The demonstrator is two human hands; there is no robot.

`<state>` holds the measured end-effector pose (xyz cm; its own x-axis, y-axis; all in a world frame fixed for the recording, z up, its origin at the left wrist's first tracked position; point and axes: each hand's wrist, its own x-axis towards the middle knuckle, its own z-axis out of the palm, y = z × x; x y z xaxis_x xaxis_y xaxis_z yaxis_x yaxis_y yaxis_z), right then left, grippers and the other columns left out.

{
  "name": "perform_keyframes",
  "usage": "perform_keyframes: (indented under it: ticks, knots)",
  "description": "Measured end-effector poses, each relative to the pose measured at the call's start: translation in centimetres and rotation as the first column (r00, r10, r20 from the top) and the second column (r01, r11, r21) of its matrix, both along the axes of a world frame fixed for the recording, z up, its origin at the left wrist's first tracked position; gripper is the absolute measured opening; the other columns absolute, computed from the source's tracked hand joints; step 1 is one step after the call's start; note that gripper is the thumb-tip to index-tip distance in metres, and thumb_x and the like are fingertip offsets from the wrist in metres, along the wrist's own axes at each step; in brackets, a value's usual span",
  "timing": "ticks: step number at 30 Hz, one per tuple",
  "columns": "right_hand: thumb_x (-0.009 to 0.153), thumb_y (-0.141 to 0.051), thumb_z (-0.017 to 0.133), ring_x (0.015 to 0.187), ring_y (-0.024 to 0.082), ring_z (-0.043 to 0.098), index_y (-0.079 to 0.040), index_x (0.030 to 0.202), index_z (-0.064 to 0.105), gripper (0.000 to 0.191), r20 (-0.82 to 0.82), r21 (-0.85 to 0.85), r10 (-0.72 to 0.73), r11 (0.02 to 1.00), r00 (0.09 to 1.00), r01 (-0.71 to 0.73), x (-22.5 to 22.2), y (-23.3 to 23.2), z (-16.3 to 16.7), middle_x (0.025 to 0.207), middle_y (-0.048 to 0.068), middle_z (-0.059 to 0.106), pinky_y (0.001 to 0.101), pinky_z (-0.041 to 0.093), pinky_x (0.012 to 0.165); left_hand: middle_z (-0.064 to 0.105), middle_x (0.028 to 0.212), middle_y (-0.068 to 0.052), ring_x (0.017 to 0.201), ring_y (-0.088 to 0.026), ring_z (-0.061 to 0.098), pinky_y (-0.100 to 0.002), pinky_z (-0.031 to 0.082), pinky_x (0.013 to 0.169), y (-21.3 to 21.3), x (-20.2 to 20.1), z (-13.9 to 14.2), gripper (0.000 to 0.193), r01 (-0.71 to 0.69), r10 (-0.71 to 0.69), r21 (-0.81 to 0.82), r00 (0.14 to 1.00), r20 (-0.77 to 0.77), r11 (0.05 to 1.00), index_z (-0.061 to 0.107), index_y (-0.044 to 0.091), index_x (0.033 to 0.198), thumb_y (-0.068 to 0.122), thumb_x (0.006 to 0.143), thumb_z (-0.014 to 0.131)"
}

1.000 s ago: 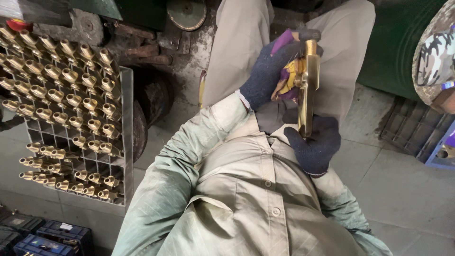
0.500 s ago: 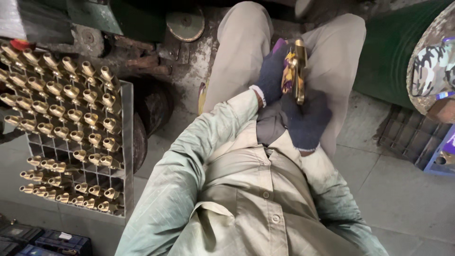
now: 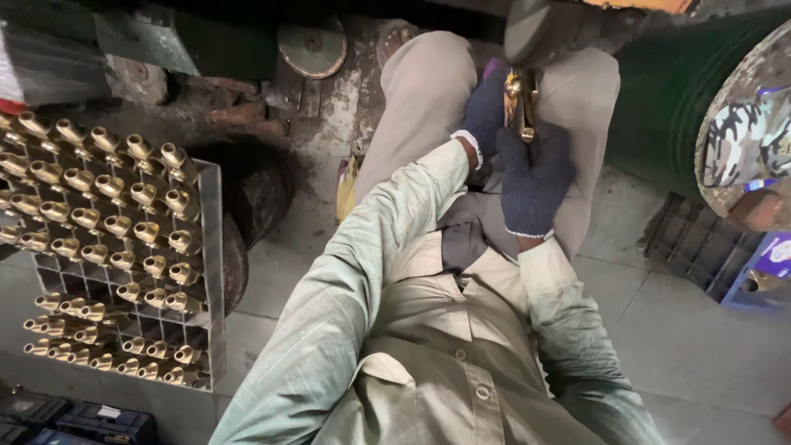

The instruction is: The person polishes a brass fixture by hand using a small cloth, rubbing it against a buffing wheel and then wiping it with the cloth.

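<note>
Both my hands wear dark blue knit gloves and grip one brass fitting (image 3: 521,105) above my lap. My left hand (image 3: 486,111) holds its left side, near the top. My right hand (image 3: 534,177) wraps around its lower part from below. The fitting stands roughly upright, right under a dark round wheel (image 3: 540,29) at the top edge. Most of the brass piece is hidden by the gloves. My pale green sleeves and beige trousers fill the middle of the view.
A metal grid tray (image 3: 206,272) on the left holds several rows of brass fittings (image 3: 115,222). Dark cases (image 3: 74,416) lie at the bottom left. A green machine body (image 3: 659,107) stands at the right, beside another person's camouflage cap (image 3: 746,140) and a black crate (image 3: 692,243).
Both hands have carried the brass fitting up and away from my chest toward the dark wheel. The view has tilted, so the tray sits lower left.
</note>
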<state>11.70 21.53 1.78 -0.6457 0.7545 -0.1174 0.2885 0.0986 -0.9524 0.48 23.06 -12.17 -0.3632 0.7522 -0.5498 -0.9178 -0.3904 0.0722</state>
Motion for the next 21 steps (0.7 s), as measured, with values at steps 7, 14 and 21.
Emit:
perform_keyframes:
  ticks: [7,14,21]
  knots:
    - [0.097,-0.004,0.081,0.079,0.009,0.062,0.002,0.108,0.062,0.022,-0.022,0.097,-0.029,0.995,0.999,0.031,-1.0,0.3,-0.5,0.092,0.007,0.069,0.0283,0.053,0.071,0.066,0.091,-0.001,0.073,-0.02,0.061,-0.041,0.051,0.061,0.6,-0.1,1.3,0.046,0.028,-0.004,-0.236,0.995,0.1,0.971,0.063,0.02,0.107,0.063,0.1,0.046]
    - [0.094,-0.007,0.083,0.078,0.013,0.064,0.001,0.107,0.064,0.024,0.054,0.242,-0.027,0.97,0.998,0.013,-1.2,0.1,-0.8,0.09,0.007,0.071,0.0315,0.054,0.074,0.065,0.082,-0.003,0.068,-0.024,0.059,-0.047,0.052,0.059,0.0,-0.3,2.7,0.055,0.023,-0.009,-0.15,0.996,0.09,0.988,0.067,0.019,0.101,0.071,0.096,0.05]
    - [0.093,-0.009,0.082,0.078,0.013,0.064,0.001,0.106,0.063,0.025,0.048,0.216,-0.043,0.976,0.998,0.031,-1.7,0.1,-0.9,0.09,0.007,0.071,0.031,0.054,0.075,0.065,0.083,-0.004,0.072,-0.021,0.062,-0.041,0.056,0.066,0.5,-0.2,1.3,0.053,0.038,0.005,-0.202,0.978,0.21,0.979,0.065,0.018,0.1,0.069,0.094,0.053]
